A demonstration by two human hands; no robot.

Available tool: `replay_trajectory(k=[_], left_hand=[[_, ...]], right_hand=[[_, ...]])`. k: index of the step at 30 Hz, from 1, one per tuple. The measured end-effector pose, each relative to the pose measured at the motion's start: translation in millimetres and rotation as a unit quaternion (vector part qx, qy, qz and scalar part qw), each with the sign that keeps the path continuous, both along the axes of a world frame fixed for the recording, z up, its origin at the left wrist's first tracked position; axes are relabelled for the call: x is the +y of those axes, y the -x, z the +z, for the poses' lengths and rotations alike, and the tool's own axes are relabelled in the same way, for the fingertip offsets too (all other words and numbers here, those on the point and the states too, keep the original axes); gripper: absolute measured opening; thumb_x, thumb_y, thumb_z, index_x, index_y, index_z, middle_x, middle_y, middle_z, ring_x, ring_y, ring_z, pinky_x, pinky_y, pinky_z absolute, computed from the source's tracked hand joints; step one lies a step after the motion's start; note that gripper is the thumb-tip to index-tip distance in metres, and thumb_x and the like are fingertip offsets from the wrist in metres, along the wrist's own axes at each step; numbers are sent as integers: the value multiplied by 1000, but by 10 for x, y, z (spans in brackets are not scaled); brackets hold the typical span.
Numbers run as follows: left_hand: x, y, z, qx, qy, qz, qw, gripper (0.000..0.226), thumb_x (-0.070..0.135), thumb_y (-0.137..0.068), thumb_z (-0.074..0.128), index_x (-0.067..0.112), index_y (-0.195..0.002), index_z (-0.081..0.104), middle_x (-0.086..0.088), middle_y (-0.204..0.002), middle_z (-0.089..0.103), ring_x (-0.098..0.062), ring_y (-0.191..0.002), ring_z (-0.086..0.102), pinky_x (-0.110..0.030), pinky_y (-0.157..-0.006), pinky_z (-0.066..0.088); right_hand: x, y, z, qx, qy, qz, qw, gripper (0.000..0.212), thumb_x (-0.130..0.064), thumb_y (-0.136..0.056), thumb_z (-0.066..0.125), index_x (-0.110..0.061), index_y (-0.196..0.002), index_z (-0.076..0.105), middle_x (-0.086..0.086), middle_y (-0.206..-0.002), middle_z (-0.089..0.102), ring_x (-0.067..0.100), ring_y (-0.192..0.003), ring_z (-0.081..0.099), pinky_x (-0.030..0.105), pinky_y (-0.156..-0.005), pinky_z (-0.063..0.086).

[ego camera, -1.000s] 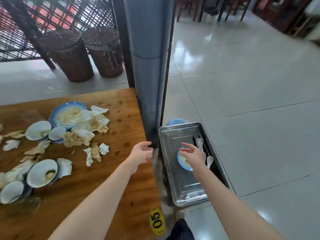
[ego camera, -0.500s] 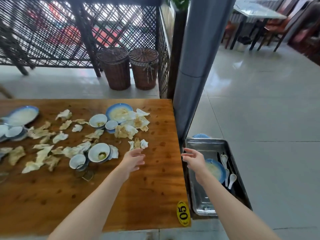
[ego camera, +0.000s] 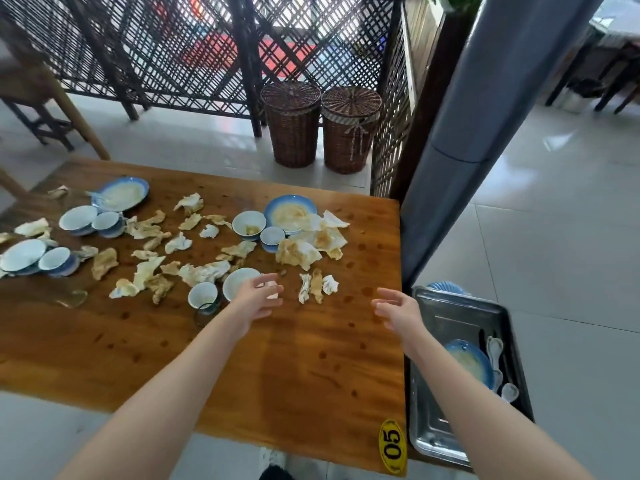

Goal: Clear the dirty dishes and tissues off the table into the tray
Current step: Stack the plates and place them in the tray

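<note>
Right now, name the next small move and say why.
Probably lower the left hand onto the bowl right beside it and grip the rim. Both hands are empty, the right hand hovers open near the tray, and that bowl is the nearest dish.

Reaching forward with both bare arms, hands empty and set apart.

Holds the left forearm (ego camera: 166,393) on a slant up from the lower left corner, ending in a left hand (ego camera: 256,301) with palm turned inward and down, fingers (ego camera: 268,289) loosely spread and gently curved toward the right, gripping nothing. Angles the right forearm (ego camera: 460,403) up from the lower right, wrist about straight, to a right hand (ego camera: 398,311) roughly level with the left and well apart from it, palm facing the other hand, its own fingers relaxed, slightly bent, pointing leftward, holding nothing.
</note>
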State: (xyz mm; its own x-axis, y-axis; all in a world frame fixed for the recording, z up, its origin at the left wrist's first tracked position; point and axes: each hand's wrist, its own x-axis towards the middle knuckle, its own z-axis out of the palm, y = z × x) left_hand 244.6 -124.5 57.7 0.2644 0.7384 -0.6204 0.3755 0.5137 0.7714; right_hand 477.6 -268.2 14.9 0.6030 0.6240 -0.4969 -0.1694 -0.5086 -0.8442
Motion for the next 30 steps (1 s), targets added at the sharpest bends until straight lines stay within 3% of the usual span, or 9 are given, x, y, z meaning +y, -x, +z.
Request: replay_trajectory(k=[7,13,16,18,24,26,28,30], left_hand=[[860,36,-77,-22,-7,-10,1000,25,10,-96,55,18,-120,58,-1,-102,67,-19,-87,66,-36,-82,46],[1843,-80,-240,-7,-41,-61,997,31,7,-97,52,14,-126,54,-8,-110,64,-21,-86,63,-28,-71,47],[2323,-231,-335,-3,-52,-76,996,35,-3,-94,50,3,-128,53,-17,-115,61,-25,-88,59,-28,-72,48],[2594,-359,-397,13,-75,-95,993,34,-4,-92,52,2,-125,57,-13,-111,62,-24,-92,58,-28,-75,48],[3175,-763,-640,77,-113,-178,974,38,2,-92,50,5,-129,57,-9,-124,60,-23,-111,55,-36,-94,45],[3287,-890,-736,113,-114,-204,966,26,3,-92,49,4,-115,61,-12,-118,59,-26,-107,57,-42,-96,46],[3367,-989,-836,154,-111,-227,955,20,7,-92,49,2,-109,57,-13,-113,58,-29,-101,58,-41,-86,48],[3412,-1056,-931,194,-107,-259,940,32,10,-94,49,-1,-124,47,-9,-104,53,-25,-94,53,-34,-73,43]], right_hand=[[824,103,3,-16,-7,-6,1000,24,-10,-90,60,-31,-101,60,-5,-98,67,10,-94,61,22,-65,43],[1806,191,-94,-10,1,-45,999,29,-4,-86,60,-24,-107,62,-4,-98,64,10,-89,60,22,-60,44],[2290,170,-171,-16,1,-48,999,28,-2,-86,59,-22,-106,62,-5,-94,65,7,-86,61,19,-58,44],[2574,125,-230,-20,-2,-52,998,27,-3,-88,59,-20,-107,62,-6,-92,65,5,-84,61,16,-56,45],[3193,-74,-471,-43,14,-59,997,26,-1,-87,60,-19,-106,62,0,-99,66,9,-87,61,22,-70,49],[3324,-135,-568,-61,24,-49,997,30,-1,-87,59,-18,-111,62,1,-107,64,12,-93,59,24,-75,48],[3441,-190,-657,-80,36,-32,996,37,2,-87,59,-13,-121,59,3,-116,61,15,-103,57,25,-84,47],[3550,-232,-733,-96,47,-11,994,44,6,-87,58,-9,-128,55,7,-125,58,18,-112,55,25,-91,44]])
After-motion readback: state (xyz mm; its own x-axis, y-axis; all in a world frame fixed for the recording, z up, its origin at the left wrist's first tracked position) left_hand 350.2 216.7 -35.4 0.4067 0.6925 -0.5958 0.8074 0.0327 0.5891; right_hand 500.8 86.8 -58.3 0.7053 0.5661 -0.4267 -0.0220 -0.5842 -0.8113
